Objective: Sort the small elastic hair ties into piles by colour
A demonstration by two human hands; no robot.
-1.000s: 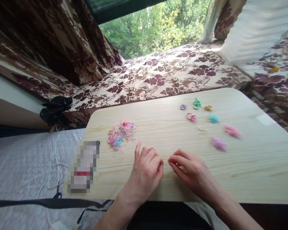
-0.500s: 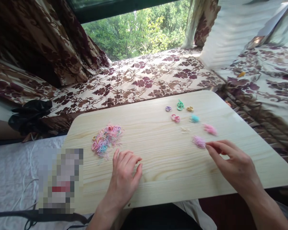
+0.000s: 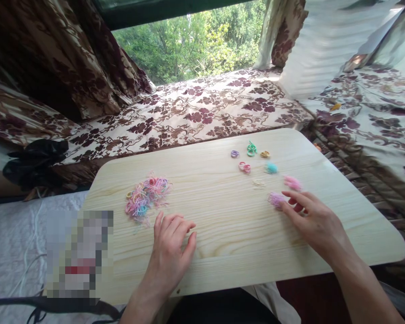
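Note:
On the light wooden table (image 3: pixel 219 216), my left hand (image 3: pixel 173 245) rests with loosely bent fingers apart and nothing in it. Just beyond its fingertips lies a mixed heap of coloured hair ties (image 3: pixel 147 195), pink, lilac, yellow, blue and red. My right hand (image 3: pixel 315 220) is at a small lilac pile of thin strands (image 3: pixel 276 199); its thumb and index finger are apart at the pile's near edge, and I see nothing held. A pink bundle (image 3: pixel 293 182) lies just beyond those fingers. Farther back are a cream bunch (image 3: pixel 259 183) and a turquoise bunch (image 3: pixel 271 168).
Small groups of hair ties lie at the far right: red-pink (image 3: pixel 245 167), purple (image 3: pixel 235 154), green (image 3: pixel 251 149) and mustard (image 3: pixel 265 154). A blurred-out item (image 3: pixel 83 254) is at the table's left edge. Behind the table stretches a flowered cloth ledge (image 3: pixel 195 108) below a window.
My right thumb and index finger have moved from pinched together to apart, beside the lilac pile. The whole view has shifted slightly; my left hand keeps its place on the table.

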